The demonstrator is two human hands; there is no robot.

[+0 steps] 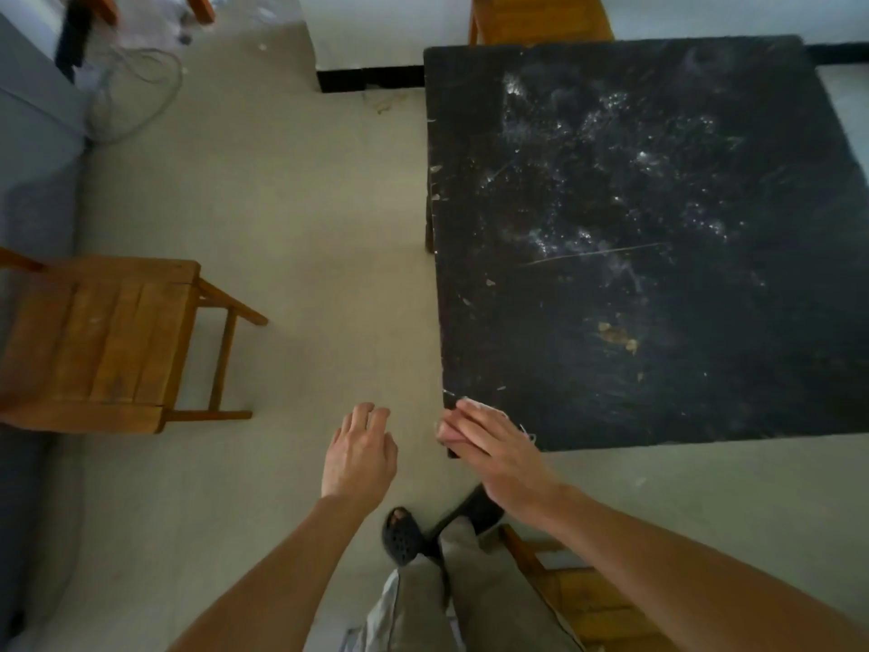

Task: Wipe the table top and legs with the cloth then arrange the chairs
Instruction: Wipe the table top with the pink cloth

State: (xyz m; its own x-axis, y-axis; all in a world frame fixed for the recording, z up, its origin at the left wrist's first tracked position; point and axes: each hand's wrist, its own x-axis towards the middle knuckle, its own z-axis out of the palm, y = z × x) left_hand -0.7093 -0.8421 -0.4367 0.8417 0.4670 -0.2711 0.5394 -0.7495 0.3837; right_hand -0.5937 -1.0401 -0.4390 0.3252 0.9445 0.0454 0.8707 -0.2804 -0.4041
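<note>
Head view: your right hand (pixel 493 444) pressing, fingers flat, on white cloth (pixel 486 408), mostly hidden, at near left corner of black square scuffed table top (pixel 658 228). Your left hand (pixel 359 456) hanging loose over beige floor (pixel 305 228), holding nothing. White smears showing mid-top, so wiping looking unfinished; legs and chairs likely remaining. Brown slatted wooden chair (pixel 98 341) standing well apart at left, wide floor between. Second wooden chair (pixel 541 16) sitting behind far edge; third wooden chair (pixel 592 600) crowding you at lower right.
</note>
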